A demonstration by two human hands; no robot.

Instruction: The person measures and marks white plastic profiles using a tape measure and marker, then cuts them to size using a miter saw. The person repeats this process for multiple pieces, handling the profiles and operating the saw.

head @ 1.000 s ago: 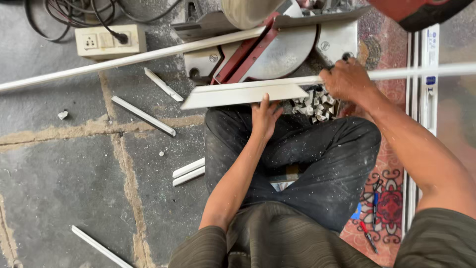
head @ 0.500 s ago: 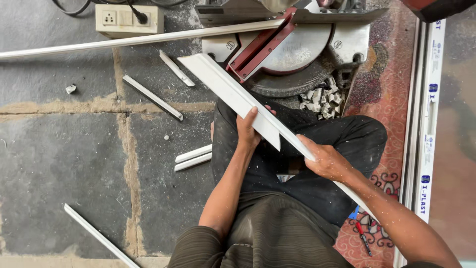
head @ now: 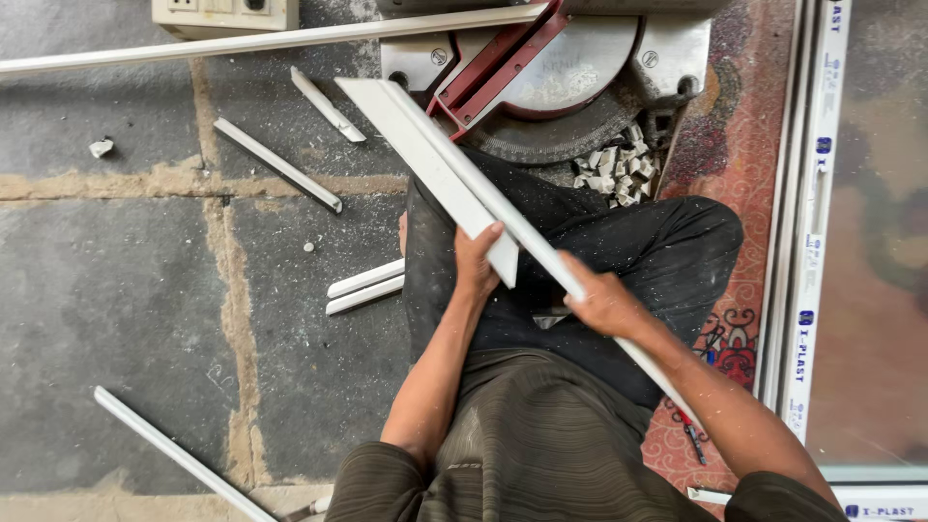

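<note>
Left hand: your left hand (head: 476,263) is curled around the short white plastic trim piece (head: 425,164), fingers closed on its lower end.
Right hand: your right hand (head: 601,302) is wrapped around the long white plastic strip (head: 512,220), which slants across your lap.
Surface: grey stone floor (head: 116,290), red patterned rug (head: 720,145).
Around: round mitre saw base (head: 565,77) ahead; white offcuts (head: 365,285) beside your knee.

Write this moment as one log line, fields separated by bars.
left hand: grips white profile strip | right hand: grips same strip lower down | strip: diagonal over lap | miter saw: ahead on floor
</note>
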